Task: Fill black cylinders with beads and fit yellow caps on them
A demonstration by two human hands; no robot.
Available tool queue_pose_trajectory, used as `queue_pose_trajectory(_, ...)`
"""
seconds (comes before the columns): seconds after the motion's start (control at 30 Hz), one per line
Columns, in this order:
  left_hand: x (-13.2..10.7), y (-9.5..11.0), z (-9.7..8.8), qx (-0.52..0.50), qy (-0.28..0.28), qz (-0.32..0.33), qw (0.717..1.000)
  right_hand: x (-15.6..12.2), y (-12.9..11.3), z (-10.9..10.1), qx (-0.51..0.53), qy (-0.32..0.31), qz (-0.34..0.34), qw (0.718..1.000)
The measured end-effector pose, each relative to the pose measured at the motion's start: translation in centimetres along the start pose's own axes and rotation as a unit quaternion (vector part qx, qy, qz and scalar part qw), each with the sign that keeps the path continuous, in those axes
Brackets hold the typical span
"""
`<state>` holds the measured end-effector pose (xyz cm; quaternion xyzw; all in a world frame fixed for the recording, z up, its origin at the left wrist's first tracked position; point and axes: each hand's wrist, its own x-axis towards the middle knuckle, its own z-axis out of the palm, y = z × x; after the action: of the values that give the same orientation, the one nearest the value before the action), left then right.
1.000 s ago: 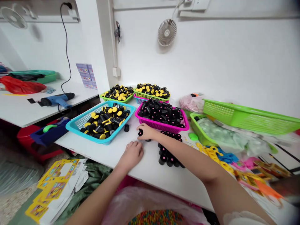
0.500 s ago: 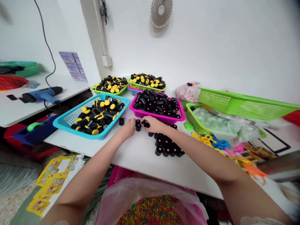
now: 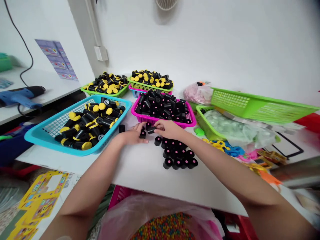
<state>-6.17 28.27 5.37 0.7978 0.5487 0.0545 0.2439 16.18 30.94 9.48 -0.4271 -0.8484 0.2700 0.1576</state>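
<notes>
"Black plastic, those little pieces: light, I'd say, stiff and smooth, apt to roll once tipped on their side."

"Where would you take one?"

"Round the barrel, thumb against forefinger; the ends look too small to grip. See, the left hand [image 3: 133,136] has its fingers curled about one black cylinder [image 3: 143,134] on the white table [image 3: 140,170], just in front of the pink basket [image 3: 137,117]. The right hand [image 3: 168,129] pinches a second cylinder [image 3: 150,130] lying sideways, almost touching the first."

"And the rest?"

"A standing cluster [image 3: 177,156] sits just by the right wrist, and a loose one [image 3: 121,128] beside the teal basket [image 3: 75,150]."

"Anything changed?"

"A second ago the left hand lay flat near the table edge, apart from the right; now the two meet. The view has dipped too: the wall fan [image 3: 166,3] is nearly out at the top."
</notes>
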Motion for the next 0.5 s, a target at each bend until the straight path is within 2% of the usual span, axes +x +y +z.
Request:
queue_pose_trajectory(0.1, -0.2, -0.5, 0.4, -0.001, 0.002, -0.010, 1.000, 1.1, -0.4, 1.2, -0.080, -0.043, -0.009, 0.996)
queue_pose_trajectory(0.2, -0.6, -0.9, 0.2, -0.013, -0.005, -0.014, 1.000, 2.0, -1.0, 1.9, -0.222, -0.051, -0.041, 0.973)
queue_pose_trajectory(0.27, -0.6, -1.2, 0.1, -0.025, 0.003, -0.004, 1.000, 2.5, -1.5, 2.1, -0.275, -0.047, -0.049, 0.959)
queue_pose_trajectory(0.4, -0.4, -1.7, 0.0, -0.073, 0.059, 0.032, 0.995, 3.2, -2.9, 2.7, -0.373, -0.046, -0.068, 0.924)
queue_pose_trajectory(0.5, -0.2, -1.7, -0.2, -0.092, 0.104, 0.021, 0.990, 3.8, -3.5, 3.1, -0.432, -0.070, -0.077, 0.896)
